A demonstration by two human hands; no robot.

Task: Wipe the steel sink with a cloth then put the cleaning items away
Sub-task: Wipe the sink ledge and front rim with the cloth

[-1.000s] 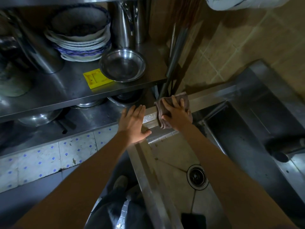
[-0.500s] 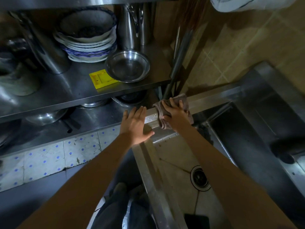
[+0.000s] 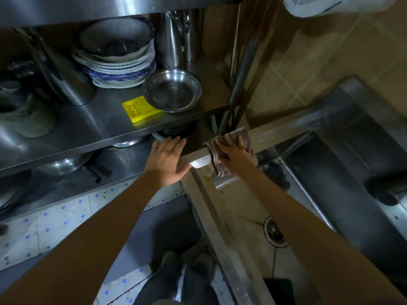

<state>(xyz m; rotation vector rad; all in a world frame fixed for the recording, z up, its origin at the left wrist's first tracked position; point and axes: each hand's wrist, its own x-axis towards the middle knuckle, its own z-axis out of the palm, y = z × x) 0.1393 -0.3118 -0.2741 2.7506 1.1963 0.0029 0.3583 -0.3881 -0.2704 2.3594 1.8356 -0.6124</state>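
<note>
Two hands | left hand (image 3: 165,162) flat, fingers straight, on sink (image 3: 222,227) corner | right hand (image 3: 234,154) flat, pressing cloth (image 3: 243,137) on rim

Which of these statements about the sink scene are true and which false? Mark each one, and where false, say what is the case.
1. The right hand presses a cloth onto the corner rim of the steel sink. True.
2. The left hand holds a sponge. False: it rests flat, fingers straight, at the sink's corner edge and holds nothing.
3. A yellow tray lies on the shelf beside a steel bowl. True.
4. The stack of plates stands in the sink basin. False: it stands on the shelf, behind the steel bowl.
5. The sink's drain is covered by the cloth. False: the drain is uncovered, nearer the person than the cloth.
</note>
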